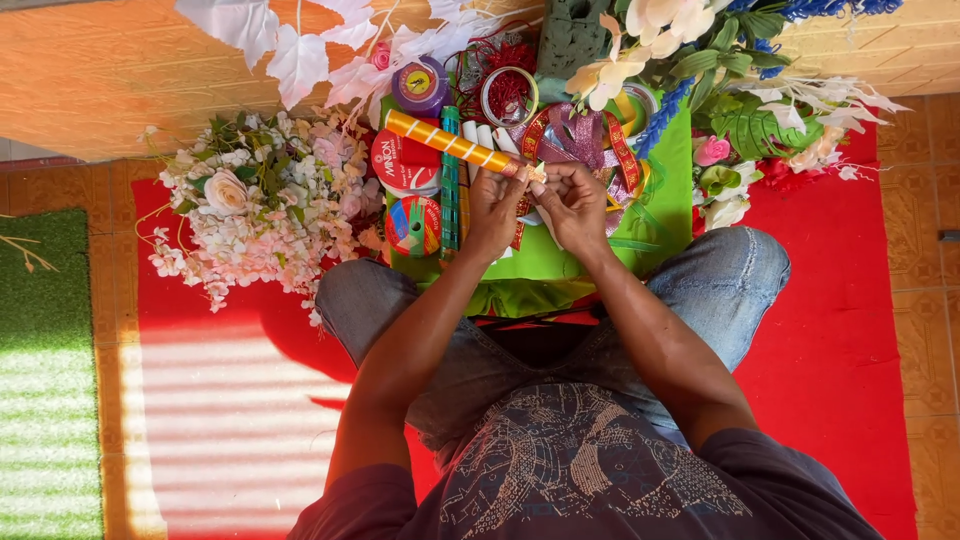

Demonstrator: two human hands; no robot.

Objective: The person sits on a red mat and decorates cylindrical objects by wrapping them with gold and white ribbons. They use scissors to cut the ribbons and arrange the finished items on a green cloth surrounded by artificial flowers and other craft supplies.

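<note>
Orange striped stick (450,142) lies slanted over the green cloth (560,262) on the floor, its near end pinched by the left hand (493,208). Right hand (572,203) pinches something small at that tip. Judgement: keep both pinches close, stick steady

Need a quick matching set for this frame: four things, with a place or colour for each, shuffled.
1. orange stick with white stripes
2. purple ribbon spool
3. pale pink and white artificial flower bunch
4. green artificial grass mat

a. far left on the floor
b. held at its end by the left hand and right hand
c. left of the left knee
d. top, under white leaves

1-b, 2-d, 3-c, 4-a
</note>
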